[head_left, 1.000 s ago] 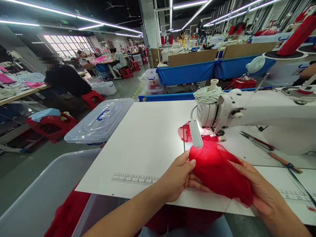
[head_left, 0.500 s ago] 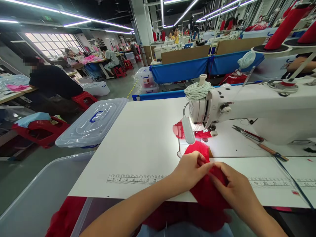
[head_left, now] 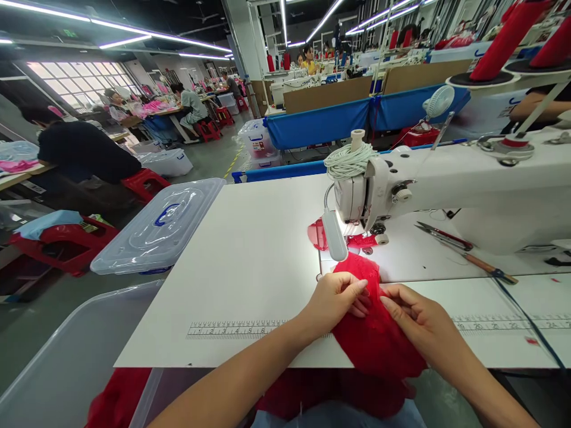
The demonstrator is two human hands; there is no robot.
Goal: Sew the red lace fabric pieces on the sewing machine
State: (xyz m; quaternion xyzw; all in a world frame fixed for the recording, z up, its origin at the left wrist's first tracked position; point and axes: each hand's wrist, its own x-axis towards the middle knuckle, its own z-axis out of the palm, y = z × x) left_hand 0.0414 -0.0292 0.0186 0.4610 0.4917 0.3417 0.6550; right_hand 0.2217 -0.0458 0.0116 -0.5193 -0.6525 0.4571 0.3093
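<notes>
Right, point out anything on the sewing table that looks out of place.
A small red bit lies on the white tabletop, well to the right of the red fabric; it looks like a stray scrap. Nothing looks spilled.

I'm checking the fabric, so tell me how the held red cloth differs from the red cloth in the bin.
The held cloth drapes over the front edge of the tabletop, while the bin cloth sits lower, inside the clear bin. The held cloth looks brighter; the bin cloth, darker. The right hand grips the held cloth; the bin cloth lies ungripped. Both are red.
</notes>
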